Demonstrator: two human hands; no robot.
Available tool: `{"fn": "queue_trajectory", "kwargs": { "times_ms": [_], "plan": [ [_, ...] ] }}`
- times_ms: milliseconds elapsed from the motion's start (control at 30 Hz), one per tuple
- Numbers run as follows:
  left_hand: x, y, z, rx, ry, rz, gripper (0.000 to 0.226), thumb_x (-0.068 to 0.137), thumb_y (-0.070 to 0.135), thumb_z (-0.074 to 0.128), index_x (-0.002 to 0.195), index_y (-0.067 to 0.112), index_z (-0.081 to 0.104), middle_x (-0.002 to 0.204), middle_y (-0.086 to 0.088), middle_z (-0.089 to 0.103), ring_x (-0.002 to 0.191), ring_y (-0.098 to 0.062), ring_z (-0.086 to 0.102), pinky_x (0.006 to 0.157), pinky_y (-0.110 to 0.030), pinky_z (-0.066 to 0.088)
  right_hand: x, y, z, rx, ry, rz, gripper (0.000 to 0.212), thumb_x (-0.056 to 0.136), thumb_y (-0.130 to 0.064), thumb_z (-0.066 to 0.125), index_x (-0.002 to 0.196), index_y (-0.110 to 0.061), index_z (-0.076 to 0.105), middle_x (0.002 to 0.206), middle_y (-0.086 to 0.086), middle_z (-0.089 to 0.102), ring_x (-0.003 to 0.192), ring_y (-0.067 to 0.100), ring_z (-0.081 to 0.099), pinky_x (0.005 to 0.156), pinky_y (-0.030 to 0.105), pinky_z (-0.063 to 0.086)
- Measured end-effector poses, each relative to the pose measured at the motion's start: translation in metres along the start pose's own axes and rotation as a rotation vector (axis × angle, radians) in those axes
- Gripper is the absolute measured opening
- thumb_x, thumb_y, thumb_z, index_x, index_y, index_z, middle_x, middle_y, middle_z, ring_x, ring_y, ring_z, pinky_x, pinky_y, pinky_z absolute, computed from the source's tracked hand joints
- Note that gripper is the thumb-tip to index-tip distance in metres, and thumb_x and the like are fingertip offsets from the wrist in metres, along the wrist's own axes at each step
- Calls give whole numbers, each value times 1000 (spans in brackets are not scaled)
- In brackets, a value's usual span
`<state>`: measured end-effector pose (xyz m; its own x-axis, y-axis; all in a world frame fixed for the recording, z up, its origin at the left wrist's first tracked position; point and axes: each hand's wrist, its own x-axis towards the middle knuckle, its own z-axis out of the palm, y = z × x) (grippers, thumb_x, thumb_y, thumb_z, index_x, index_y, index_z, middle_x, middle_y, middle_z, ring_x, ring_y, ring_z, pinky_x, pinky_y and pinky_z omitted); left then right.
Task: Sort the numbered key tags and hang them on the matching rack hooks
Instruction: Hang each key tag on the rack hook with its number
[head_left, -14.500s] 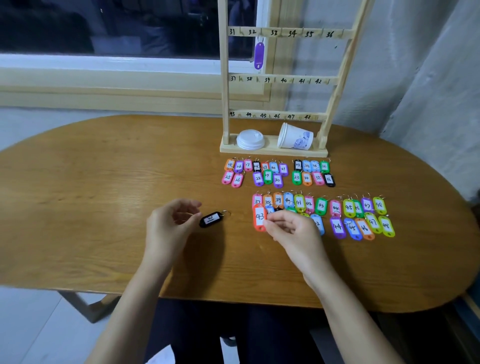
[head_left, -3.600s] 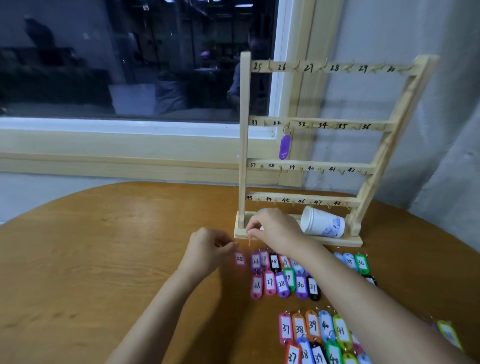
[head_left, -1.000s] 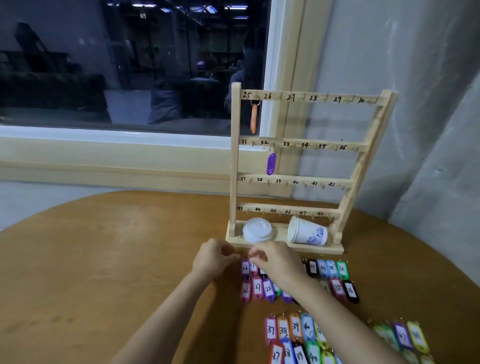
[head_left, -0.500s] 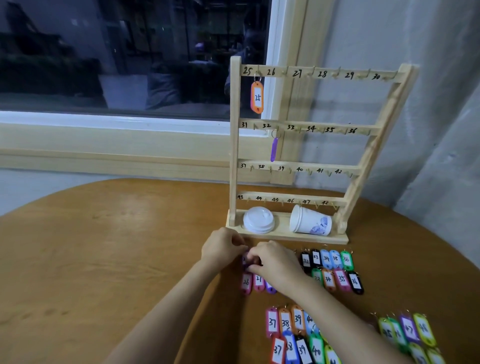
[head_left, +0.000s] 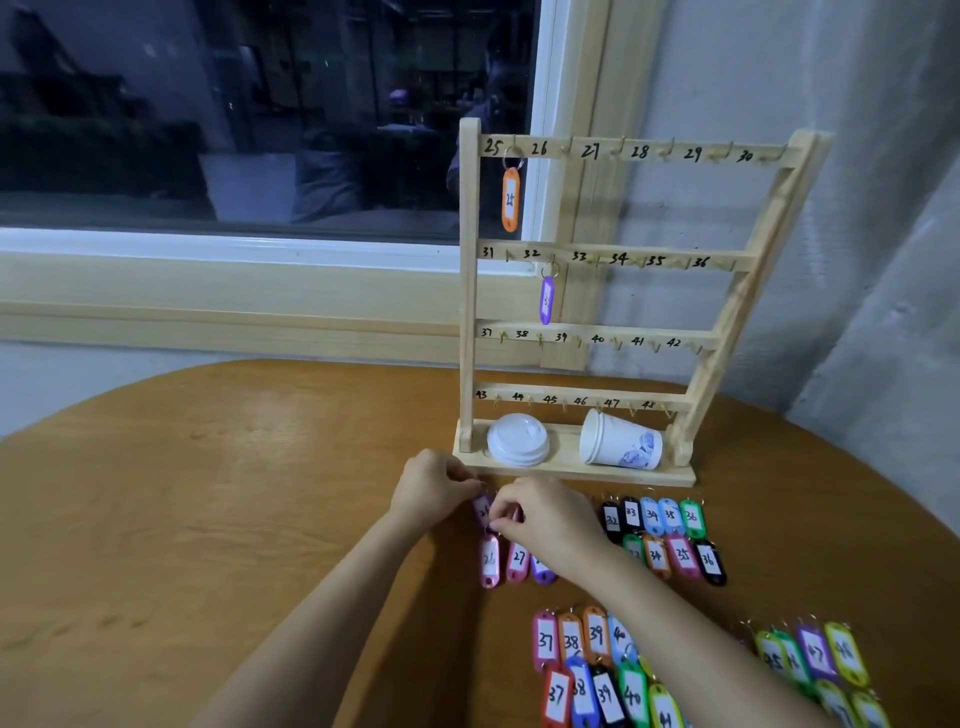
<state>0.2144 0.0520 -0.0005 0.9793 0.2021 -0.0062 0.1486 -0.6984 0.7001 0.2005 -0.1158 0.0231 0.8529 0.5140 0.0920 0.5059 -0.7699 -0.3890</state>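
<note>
- Head view: a purple key tag (head_left: 483, 511) with a white label, its number too blurred to read, is held just over the table (head_left: 208, 493) between both hands, in front of the rack's base.
- The left hand (head_left: 432, 491) has its fingers curled in and pinches the tag's upper end by the ring. The right hand (head_left: 551, 519) has its fingertips curled on the tag's lower end.
- Just below the hands lie pink tag 26 (head_left: 490, 561) and pink tag 27 (head_left: 518, 558), side by side. A further purple tag beside them is partly hidden by the right wrist.
- To the right, the tags numbered 32 to 36 (head_left: 670, 515) lie in two rows.
- Nearer the camera, the tags numbered 37 to 40 (head_left: 571, 640) lie in two overlapping rows. More green, purple and yellow tags lie further right.
- The wooden rack (head_left: 468, 312) stands at the table's far side, with four rails numbered 25 to 48.
- An orange tag 25 (head_left: 510, 200) hangs from hook 25 on the top rail. A hanging purple tag (head_left: 547, 300) is on the second rail by 32.
- On the rack's base, a white lid (head_left: 518, 439) lies flat. A paper cup (head_left: 621, 445) lies on its side, mouth towards the lid.
- A dark window (head_left: 234, 104) is behind.
</note>
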Motion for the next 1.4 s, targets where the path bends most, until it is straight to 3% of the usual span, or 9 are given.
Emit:
{"fn": "queue_trajectory", "kwargs": {
  "times_ms": [267,400,500,567,667,800,867,1100,1400],
  "plan": [
    [-1,30,-49,-122,63,45,20,80,18,72,61,18,66,52,6,55,52,-7,45,44,-12,31,7,-11,-43,208,91,46,7,85,-34,66,81,-31,71,76,-19,66,69,-3,54,60,20,41],
    [-6,73,-85,-236,110,162,20,82,20,71,63,17,67,55,5,59,52,-5,46,51,-18,34,15,-16,-90,249,207,27,6,83,-29,67,79,-29,72,71,-20,65,63,-4,52,57,22,40],
    [-11,114,-111,-359,136,251,9,83,17,70,76,12,71,72,-2,68,64,-7,55,56,-10,40,18,-20,-132,270,305,-1,6,83,-26,70,78,-30,72,64,-22,61,59,-8,52,56,16,37],
    [-11,143,-126,-460,150,301,4,83,13,70,79,12,71,77,-3,69,67,-5,58,58,-5,43,21,-22,-158,265,389,-14,5,82,-26,70,80,-29,73,66,-18,63,61,-4,52,60,21,42],
    [-7,180,-143,-516,213,365,2,82,12,71,80,11,72,77,-2,69,58,5,58,55,-6,44,27,-25,-191,252,518,-29,5,82,-27,70,79,-30,72,67,-16,64,63,-2,52,59,25,42],
    [3,215,-153,-546,288,388,9,83,16,70,81,8,74,84,-13,72,70,-10,62,68,-31,53,35,-33,-223,268,600,-63,9,83,-24,69,77,-31,70,68,-14,64,64,1,54,58,25,44],
    [9,226,-156,-575,327,389,9,83,16,71,79,8,74,85,-17,71,73,-18,59,70,-35,52,40,-36,-232,254,623,-72,12,83,-22,69,76,-32,68,67,-15,62,63,-1,52,56,22,40],
    [26,241,-150,-531,447,386,7,80,18,72,76,14,76,71,-2,73,75,-23,69,69,-35,56,54,-42,-245,238,669,-71,6,83,-28,68,77,-29,71,66,-13,59,63,3,49,53,23,34],
    [32,242,-147,-379,572,360,10,82,22,66,76,22,75,63,7,68,58,-10,60,54,-29,50,67,-52,-252,194,752,-55,9,85,-27,64,77,-26,70,66,-8,60,66,10,53,52,22,37]
  ]
}}
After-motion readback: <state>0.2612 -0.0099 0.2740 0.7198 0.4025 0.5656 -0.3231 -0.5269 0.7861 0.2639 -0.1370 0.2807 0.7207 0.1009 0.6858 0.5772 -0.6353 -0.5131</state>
